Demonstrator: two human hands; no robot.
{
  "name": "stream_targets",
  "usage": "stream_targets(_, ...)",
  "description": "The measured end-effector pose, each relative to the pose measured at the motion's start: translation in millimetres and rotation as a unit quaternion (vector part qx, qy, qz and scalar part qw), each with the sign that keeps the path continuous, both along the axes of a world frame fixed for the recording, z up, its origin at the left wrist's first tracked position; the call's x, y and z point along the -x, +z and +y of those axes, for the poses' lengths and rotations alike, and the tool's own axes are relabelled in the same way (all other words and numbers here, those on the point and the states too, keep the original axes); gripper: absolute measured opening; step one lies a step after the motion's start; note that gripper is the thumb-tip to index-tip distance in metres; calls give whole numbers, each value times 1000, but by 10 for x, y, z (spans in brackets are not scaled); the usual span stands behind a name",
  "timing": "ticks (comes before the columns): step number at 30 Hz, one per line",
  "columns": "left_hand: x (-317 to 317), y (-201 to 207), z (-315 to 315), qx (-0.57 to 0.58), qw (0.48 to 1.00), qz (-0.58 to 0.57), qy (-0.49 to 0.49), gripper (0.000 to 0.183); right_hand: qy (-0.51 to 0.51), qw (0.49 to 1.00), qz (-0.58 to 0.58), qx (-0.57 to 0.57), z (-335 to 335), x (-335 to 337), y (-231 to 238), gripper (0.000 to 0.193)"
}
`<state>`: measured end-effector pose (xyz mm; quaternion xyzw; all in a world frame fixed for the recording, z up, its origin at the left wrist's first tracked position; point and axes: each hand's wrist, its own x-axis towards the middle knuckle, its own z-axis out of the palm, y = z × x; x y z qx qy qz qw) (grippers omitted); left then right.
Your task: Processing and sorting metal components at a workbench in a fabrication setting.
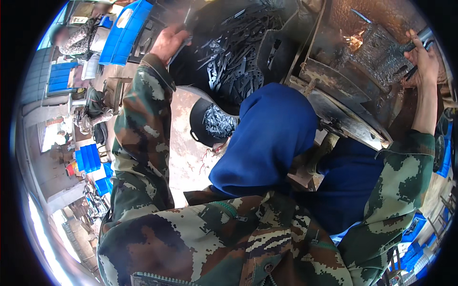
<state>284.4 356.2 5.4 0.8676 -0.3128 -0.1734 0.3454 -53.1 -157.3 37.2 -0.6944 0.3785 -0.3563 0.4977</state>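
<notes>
My left hand [167, 44], at the upper left, is closed on a thin grey metal strip [180, 49] at the edge of a large dark bin. Heaped in that bin are many flat dark metal pieces [238, 57], some with holes. At the upper right, my right hand [423, 61] wraps around a dark handle [414, 45] of a tool; its kind I cannot make out. Left of this hand lies a rough, wet-looking dark metal block [381, 50]. Bright orange sparks or glow [354, 42] show at the block's left, and a thin shiny blade-like piece [361, 15] lies beyond.
A black bucket [194, 125] with small shiny metal pieces stands left of my blue-clad knee [281, 124]. A worn metal guard [338, 78] edges the machine. Blue crates [125, 33] are at the far left. Another person [78, 40] sits at the upper left.
</notes>
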Motion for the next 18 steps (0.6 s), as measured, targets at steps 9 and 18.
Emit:
stream_targets(9,255,-281,-806,15,977,200,71,57,-9,1000,13,-11,111,0,51,31)
stream_targets(18,-2,-778,-1136,-78,993,47,-77,21,-10,1000,9,-1,174,-48,91,29)
